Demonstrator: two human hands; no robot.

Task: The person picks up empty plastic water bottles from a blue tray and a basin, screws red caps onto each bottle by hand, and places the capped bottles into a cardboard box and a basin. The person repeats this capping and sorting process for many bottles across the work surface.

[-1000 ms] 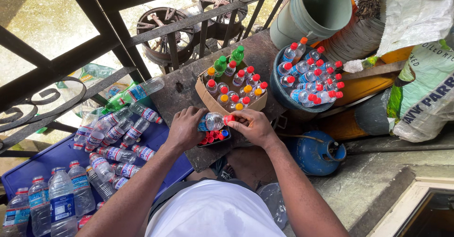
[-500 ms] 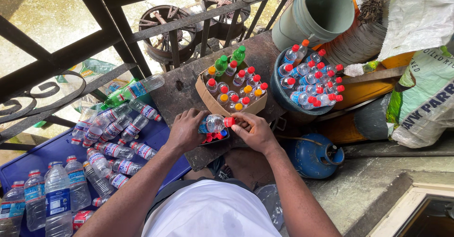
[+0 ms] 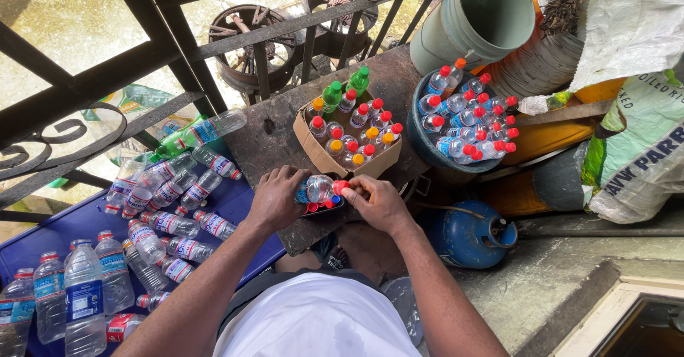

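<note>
Left hand (image 3: 274,199) wraps the small clear bottle (image 3: 315,188), held sideways over the dark table (image 3: 274,140) | right hand (image 3: 374,202) pinches its red cap (image 3: 340,185) | cardboard box (image 3: 320,156) of capped bottles just beyond.

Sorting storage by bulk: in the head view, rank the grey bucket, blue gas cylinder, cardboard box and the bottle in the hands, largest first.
1. Grey bucket
2. Cardboard box and blue gas cylinder: look alike; the cylinder sits lower, so unsure.
3. Bottle
</note>
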